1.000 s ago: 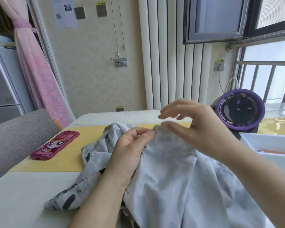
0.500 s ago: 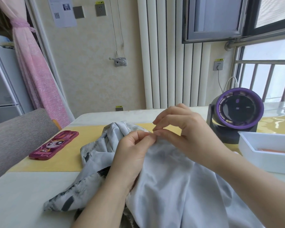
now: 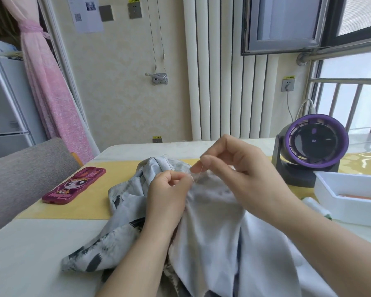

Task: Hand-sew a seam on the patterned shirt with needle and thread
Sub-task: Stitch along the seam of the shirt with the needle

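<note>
Shirt point(image 3: 212, 243) cloth, pale grey with dark brush-like marks, lies bunched in the middle of the table point(image 3: 30, 258), its top fold raised between the two hands. The left hand point(image 3: 169, 189) has its fingers curled and pinches that fold. The right hand point(image 3: 234, 168), just above and beside it, pinches a fine thread point(image 3: 196, 175) between thumb and forefinger, with the other fingers curled loosely. The needle is too small to make out.

The shirt's left edge lies on a yellow mat point(image 3: 90, 204), and a strip of bare mat separates it from a phone point(image 3: 73, 186) in a pink cartoon case. On the right, a white tray point(image 3: 330, 196) sits near the right forearm. A purple fan point(image 3: 315, 144) stands behind the tray, near the table's far edge. A grey chair point(image 3: 24, 168) stands at the table's left side.
</note>
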`<move>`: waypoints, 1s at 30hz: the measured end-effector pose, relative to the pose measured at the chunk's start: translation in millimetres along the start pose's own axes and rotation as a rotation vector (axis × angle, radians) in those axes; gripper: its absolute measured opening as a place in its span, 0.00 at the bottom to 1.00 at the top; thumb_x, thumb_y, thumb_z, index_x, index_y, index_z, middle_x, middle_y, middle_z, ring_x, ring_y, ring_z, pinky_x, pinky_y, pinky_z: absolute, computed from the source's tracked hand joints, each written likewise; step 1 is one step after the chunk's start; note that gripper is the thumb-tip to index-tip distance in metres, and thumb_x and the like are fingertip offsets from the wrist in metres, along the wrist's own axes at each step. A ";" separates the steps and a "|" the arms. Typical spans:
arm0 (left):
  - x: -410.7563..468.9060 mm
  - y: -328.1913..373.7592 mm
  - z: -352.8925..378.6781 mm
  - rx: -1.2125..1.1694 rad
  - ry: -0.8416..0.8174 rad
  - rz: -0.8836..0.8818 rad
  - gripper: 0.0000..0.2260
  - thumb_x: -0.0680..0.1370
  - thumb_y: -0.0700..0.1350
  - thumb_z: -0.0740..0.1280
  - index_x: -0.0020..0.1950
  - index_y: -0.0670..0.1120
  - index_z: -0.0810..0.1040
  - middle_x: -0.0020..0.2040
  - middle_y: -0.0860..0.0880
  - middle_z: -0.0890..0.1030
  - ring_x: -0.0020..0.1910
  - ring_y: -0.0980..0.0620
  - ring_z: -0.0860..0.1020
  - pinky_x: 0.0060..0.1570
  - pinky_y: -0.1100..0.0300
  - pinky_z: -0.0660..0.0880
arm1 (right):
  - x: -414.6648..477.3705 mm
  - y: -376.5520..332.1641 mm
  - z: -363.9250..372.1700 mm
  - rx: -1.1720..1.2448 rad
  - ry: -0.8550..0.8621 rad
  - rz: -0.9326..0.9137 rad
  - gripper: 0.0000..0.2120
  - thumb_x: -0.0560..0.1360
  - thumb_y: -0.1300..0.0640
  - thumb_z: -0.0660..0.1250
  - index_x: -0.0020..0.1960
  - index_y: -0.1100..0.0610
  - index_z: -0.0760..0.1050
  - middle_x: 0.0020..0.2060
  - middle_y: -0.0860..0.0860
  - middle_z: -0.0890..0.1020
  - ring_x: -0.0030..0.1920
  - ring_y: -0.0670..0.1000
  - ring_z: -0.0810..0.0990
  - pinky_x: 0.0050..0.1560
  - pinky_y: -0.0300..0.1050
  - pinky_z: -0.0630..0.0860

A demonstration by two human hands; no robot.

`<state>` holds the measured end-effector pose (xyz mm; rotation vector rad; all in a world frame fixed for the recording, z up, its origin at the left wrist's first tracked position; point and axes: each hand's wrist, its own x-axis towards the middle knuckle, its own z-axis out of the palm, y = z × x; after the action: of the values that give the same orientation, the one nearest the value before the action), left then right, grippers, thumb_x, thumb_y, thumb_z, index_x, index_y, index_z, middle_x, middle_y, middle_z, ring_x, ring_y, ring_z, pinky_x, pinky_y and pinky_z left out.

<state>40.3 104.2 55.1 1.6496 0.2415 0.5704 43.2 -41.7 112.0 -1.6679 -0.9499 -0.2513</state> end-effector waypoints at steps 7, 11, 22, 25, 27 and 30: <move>6.3 -8.4 -3.4 0.047 0.039 0.026 0.07 0.65 0.55 0.67 0.32 0.52 0.77 0.34 0.48 0.81 0.37 0.46 0.80 0.44 0.44 0.79 | -1.7 -9.8 1.7 0.691 -0.238 0.305 0.07 0.71 0.57 0.68 0.41 0.59 0.72 0.35 0.57 0.83 0.33 0.54 0.82 0.41 0.43 0.79; 7.3 -7.2 -4.1 0.018 0.074 0.055 0.05 0.71 0.49 0.71 0.40 0.50 0.79 0.41 0.46 0.84 0.44 0.45 0.82 0.50 0.43 0.78 | -0.7 -7.6 0.4 0.678 -0.256 0.407 0.05 0.69 0.57 0.66 0.41 0.59 0.72 0.34 0.56 0.82 0.30 0.52 0.81 0.37 0.40 0.78; -5.7 15.1 0.9 -0.252 -0.100 0.211 0.05 0.77 0.40 0.65 0.43 0.49 0.78 0.39 0.55 0.83 0.43 0.58 0.79 0.48 0.64 0.75 | 7.1 4.9 -12.5 0.268 -0.082 0.436 0.07 0.75 0.60 0.66 0.39 0.57 0.74 0.39 0.58 0.81 0.34 0.52 0.83 0.36 0.39 0.78; -9.4 18.4 1.3 -0.285 -0.159 0.235 0.05 0.77 0.38 0.65 0.43 0.47 0.77 0.37 0.56 0.82 0.40 0.61 0.78 0.44 0.69 0.74 | 7.5 11.5 -13.6 0.179 -0.133 0.431 0.06 0.75 0.61 0.66 0.40 0.59 0.76 0.33 0.53 0.81 0.37 0.51 0.84 0.39 0.41 0.80; -8.6 17.1 1.0 -0.295 -0.162 0.213 0.06 0.77 0.37 0.65 0.43 0.46 0.77 0.36 0.56 0.81 0.40 0.60 0.78 0.44 0.69 0.74 | 8.6 14.1 -17.4 0.081 -0.137 0.405 0.06 0.75 0.61 0.67 0.39 0.59 0.77 0.33 0.53 0.82 0.37 0.50 0.84 0.43 0.42 0.81; -7.8 13.3 3.0 -0.242 -0.162 0.147 0.05 0.77 0.38 0.66 0.43 0.46 0.78 0.36 0.55 0.82 0.41 0.59 0.78 0.45 0.68 0.74 | 9.8 15.4 -24.3 -0.097 -0.164 0.381 0.07 0.75 0.60 0.67 0.39 0.58 0.78 0.34 0.55 0.84 0.38 0.52 0.84 0.46 0.47 0.81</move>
<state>33.0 95.7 66.1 1.4756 -0.0663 0.5501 67.7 -59.4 115.0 -1.9435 -0.7277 0.0993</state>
